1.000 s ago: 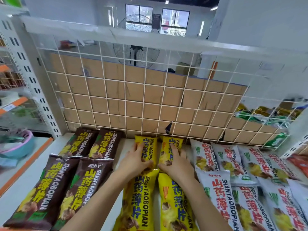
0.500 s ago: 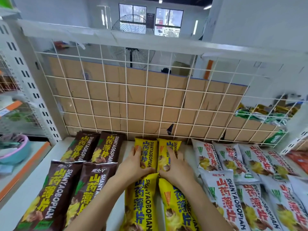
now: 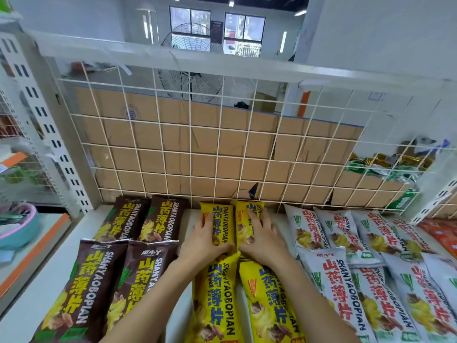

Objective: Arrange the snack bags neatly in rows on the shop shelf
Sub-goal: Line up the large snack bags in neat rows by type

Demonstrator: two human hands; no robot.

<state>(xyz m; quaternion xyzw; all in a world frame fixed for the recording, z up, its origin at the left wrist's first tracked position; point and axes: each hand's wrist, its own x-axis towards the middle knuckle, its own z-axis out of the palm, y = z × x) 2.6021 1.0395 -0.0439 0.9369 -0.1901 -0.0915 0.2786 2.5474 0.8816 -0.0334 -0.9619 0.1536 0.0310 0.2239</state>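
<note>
In the head view, the left hand (image 3: 205, 240) is lying flat, fingers fairly straight and released, on the far left yellow bag (image 3: 221, 219). The right hand (image 3: 262, 240) is pressing likewise on the far right yellow bag (image 3: 248, 211). Both bags are sitting side by side on the shelf (image 3: 32, 293), close to the wire grid (image 3: 222, 144), between brown bags (image 3: 138, 220) on the left and white bags (image 3: 346, 231) on the right, with two nearer yellow bags (image 3: 217, 300) just in front.

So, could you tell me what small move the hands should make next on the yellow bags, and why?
Probably slide both hands back to the front yellow bags and square them. The left hand and right hand press flat on the back yellow bags, whose tops reach the wire grid; the front pair splays apart.
</note>
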